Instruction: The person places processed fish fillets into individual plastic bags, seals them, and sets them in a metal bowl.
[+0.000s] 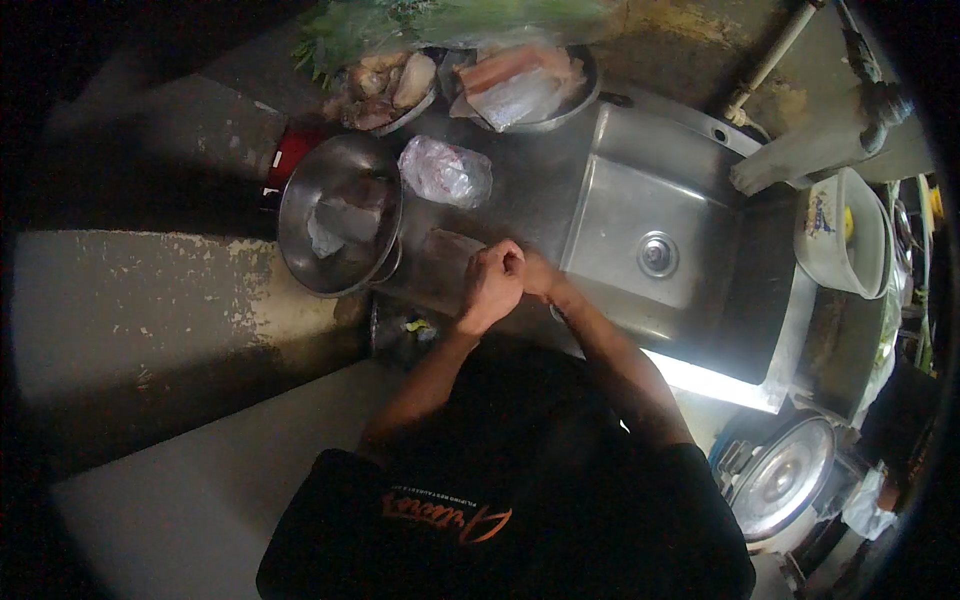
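Note:
Close together over the steel counter (525,172), just left of the sink, are my left hand (491,285) and my right hand (538,276). The left one is curled, its fingers against the right. Whether anything small lies between them is hidden. A flat, thin piece (450,251), perhaps meat or a wrapped slab, lies on the counter beside my left hand. Beyond it rests a clear plastic bag (446,171) with something reddish in it. A large metal bowl (341,270) at the left holds a dark piece and a pale scrap.
Farther back stand a bowl of meat pieces (411,116) and a basin (592,82) with pinkish slabs and plastic. Leafy greens (360,30) lie behind them. A steel sink (645,187) is at the right, with a white plastic tub (814,240) by its far edge and a lidded pot (784,480) below.

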Demonstrator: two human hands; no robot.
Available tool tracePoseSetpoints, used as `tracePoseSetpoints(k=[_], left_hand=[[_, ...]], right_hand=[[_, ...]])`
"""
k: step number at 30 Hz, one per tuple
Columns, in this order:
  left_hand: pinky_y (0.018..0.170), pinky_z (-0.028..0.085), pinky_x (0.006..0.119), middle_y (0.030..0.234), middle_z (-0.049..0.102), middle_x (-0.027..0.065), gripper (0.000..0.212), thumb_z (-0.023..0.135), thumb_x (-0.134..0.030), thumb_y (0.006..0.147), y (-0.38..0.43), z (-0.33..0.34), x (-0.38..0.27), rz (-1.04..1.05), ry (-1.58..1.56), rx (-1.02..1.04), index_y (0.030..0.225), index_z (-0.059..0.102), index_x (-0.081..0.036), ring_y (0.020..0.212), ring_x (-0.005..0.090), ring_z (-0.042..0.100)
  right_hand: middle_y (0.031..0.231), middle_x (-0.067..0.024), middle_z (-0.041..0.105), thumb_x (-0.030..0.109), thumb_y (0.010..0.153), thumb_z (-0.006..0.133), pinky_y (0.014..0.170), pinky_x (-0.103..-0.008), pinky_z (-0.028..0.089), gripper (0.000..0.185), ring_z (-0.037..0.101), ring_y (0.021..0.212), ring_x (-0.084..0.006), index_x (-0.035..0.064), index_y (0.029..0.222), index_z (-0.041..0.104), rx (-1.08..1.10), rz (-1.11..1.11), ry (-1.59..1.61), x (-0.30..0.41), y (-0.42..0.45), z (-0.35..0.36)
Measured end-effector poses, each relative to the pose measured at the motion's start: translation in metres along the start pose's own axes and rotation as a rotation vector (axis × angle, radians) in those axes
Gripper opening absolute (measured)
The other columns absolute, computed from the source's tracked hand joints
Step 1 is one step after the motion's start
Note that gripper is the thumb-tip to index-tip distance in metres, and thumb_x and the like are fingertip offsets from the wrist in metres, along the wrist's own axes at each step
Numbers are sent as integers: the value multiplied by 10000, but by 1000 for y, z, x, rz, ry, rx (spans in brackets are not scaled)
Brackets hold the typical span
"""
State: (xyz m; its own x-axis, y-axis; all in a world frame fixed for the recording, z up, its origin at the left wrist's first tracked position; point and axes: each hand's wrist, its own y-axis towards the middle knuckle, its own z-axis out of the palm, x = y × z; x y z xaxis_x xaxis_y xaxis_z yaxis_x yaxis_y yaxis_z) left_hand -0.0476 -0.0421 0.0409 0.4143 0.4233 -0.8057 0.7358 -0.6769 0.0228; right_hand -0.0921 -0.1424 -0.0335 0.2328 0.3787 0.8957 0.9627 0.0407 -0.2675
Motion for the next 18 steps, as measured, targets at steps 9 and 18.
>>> tracePoseSetpoints(k=[9,18], left_hand=[[529,382,267,651,504,49,55,487,-20,819,-5,-61,21,128,-136,-70,767,500,-31,590,115,461],[493,284,212,643,420,-25,79,428,-17,803,10,-106,-25,-2,-757,502,751,481,-43,577,43,364]], right_hand=[[1060,-156,603,59,789,582,781,-320,513,482,566,1009,-226,58,1253,450,-119,58,965,-3,-80,-70],[1331,-183,354,89,606,721,1042,-433,251,678,330,1235,-351,91,1236,472,-298,-330,-236,53,-46,-23]])
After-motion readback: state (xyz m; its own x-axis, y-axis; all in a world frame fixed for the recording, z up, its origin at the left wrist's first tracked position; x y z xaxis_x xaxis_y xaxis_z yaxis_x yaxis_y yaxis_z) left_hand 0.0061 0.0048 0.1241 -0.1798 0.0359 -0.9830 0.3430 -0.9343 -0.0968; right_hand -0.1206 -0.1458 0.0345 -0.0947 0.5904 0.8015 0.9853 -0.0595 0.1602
